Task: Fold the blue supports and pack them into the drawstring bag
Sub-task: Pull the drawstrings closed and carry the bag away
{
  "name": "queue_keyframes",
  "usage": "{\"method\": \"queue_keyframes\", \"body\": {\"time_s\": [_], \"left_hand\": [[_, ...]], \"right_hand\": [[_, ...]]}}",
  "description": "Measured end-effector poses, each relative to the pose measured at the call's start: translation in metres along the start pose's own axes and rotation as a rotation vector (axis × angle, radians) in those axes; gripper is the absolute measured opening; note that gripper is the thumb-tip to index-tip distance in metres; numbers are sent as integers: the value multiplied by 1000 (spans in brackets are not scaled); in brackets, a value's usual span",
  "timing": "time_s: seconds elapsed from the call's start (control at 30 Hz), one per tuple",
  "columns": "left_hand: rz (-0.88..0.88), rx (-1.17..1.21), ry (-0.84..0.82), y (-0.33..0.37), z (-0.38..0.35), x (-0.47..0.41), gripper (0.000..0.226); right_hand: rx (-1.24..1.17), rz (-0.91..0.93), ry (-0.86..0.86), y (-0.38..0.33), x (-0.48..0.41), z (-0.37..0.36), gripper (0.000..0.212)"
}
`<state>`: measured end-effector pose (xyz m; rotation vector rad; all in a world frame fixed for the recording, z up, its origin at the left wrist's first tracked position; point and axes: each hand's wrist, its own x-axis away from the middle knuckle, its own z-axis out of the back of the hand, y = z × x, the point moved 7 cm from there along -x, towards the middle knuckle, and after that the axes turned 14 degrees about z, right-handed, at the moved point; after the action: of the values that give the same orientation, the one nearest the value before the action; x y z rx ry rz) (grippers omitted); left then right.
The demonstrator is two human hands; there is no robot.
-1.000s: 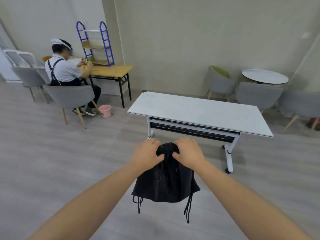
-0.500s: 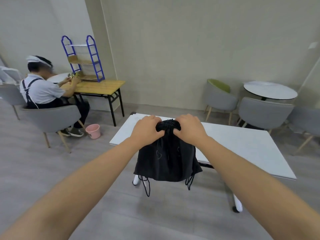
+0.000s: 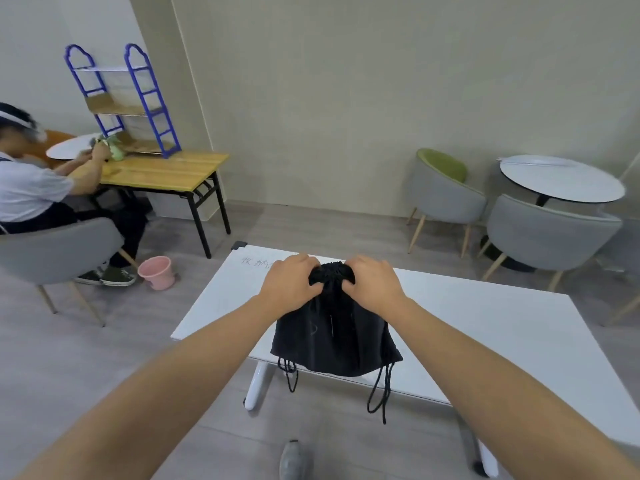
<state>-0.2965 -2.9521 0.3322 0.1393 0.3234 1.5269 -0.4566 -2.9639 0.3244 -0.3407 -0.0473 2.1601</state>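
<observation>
A black drawstring bag (image 3: pixel 332 334) hangs in front of me over the near edge of the white table (image 3: pixel 485 334). Its gathered mouth is bunched between my two hands. My left hand (image 3: pixel 291 285) grips the left side of the mouth, and my right hand (image 3: pixel 372 284) grips the right side. Black cords dangle from the bag's lower corners. The bag looks filled, and its contents are hidden. No blue supports show near my hands.
A person sits at a wooden table (image 3: pixel 166 171) at the left with a blue-framed shelf rack (image 3: pixel 121 98) on it. A pink bucket (image 3: pixel 157 271) stands on the floor. Grey chairs (image 3: pixel 540 233) and a round white table (image 3: pixel 561 181) are at the right.
I have come closer to the white table; the bag, held in both hands the same way, now hangs over the table's near edge instead of above the floor.
</observation>
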Motion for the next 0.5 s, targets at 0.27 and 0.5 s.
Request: {"method": "queue_keyframes", "body": {"time_s": [0.27,0.5], "left_hand": [[-53,21,-265,-45,-107,-153,14],[-108,-26,-347,-64,-173,-263,31]], "right_hand": [[-7,-121,-161,94,-109,-111,12],[-40,-219,-233,161,-177,-166,13]]}}
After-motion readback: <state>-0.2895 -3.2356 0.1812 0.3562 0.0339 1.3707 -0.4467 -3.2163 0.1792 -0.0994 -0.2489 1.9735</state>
